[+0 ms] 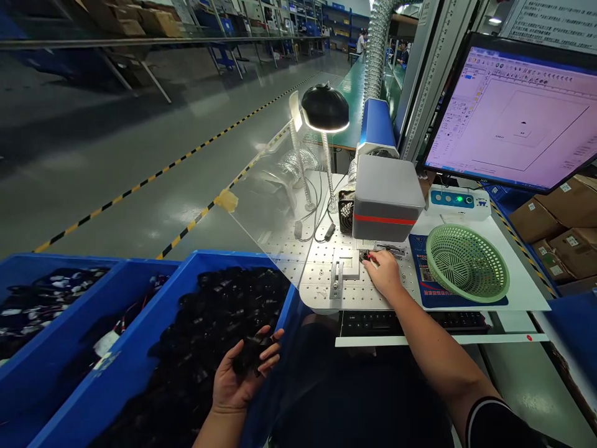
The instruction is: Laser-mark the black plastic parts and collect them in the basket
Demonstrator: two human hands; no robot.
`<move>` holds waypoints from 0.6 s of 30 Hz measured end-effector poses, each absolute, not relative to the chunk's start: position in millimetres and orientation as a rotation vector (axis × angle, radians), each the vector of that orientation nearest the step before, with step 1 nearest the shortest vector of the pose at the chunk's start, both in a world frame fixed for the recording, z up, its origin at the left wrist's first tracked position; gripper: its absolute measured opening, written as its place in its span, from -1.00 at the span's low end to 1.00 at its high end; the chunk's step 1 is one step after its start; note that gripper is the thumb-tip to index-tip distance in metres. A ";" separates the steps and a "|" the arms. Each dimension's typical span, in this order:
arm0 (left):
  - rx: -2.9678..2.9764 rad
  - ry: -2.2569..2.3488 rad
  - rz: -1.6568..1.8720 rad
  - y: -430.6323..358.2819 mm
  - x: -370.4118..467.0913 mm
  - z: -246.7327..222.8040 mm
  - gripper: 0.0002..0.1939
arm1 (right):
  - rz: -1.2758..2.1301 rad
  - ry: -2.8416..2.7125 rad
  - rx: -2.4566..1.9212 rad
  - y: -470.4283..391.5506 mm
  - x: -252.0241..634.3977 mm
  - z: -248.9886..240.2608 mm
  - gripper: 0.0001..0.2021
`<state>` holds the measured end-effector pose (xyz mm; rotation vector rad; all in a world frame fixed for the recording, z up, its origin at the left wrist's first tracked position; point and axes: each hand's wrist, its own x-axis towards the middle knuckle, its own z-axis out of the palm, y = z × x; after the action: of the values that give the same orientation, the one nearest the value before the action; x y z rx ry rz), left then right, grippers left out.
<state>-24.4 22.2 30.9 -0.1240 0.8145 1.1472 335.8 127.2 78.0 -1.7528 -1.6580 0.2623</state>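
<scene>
My left hand [242, 370] is palm up over a blue bin [196, 274], its fingers curled round some small black parts [249, 353] whose kind I cannot make out. A heap of similar black pieces [200, 336] fills that bin. My right hand [385, 272] reaches onto the perforated white work plate [317, 289], fingertips pinched on a small black piece with a bit of red [365, 255]. That piece sits at the right side of a metal fixture [342, 267], below the grey box-shaped machine head [387, 196].
A green plastic basket [467, 262] rests on a blue mat [422, 289] to the right. A lit black lamp [325, 107] and a clear sheet [261, 205] stand at the left. The monitor [513, 112] hangs at upper right; a keyboard [373, 323] lies below the tabletop.
</scene>
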 end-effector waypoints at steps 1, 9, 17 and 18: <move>-0.126 0.815 1.148 22.3 -24.4 30.4 -0.66 | 0.257 -1.659 -1.757 127.6 335.8 77.7 -0.76; -0.130 0.792 1.149 21.8 -24.5 27.5 -0.66 | 0.244 -1.676 -1.751 128.1 336.0 79.3 -0.77; -0.126 0.782 1.152 21.2 -24.4 30.3 -0.65 | 0.272 -1.651 -1.774 128.5 335.5 79.5 -0.73; -0.123 0.784 1.151 21.3 -24.4 30.3 -0.65 | 0.280 -1.645 -1.771 128.4 335.9 79.9 -0.72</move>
<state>-24.4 21.3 30.3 -0.1230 0.7836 1.1513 335.9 128.4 79.9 -1.7706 -1.6452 0.2795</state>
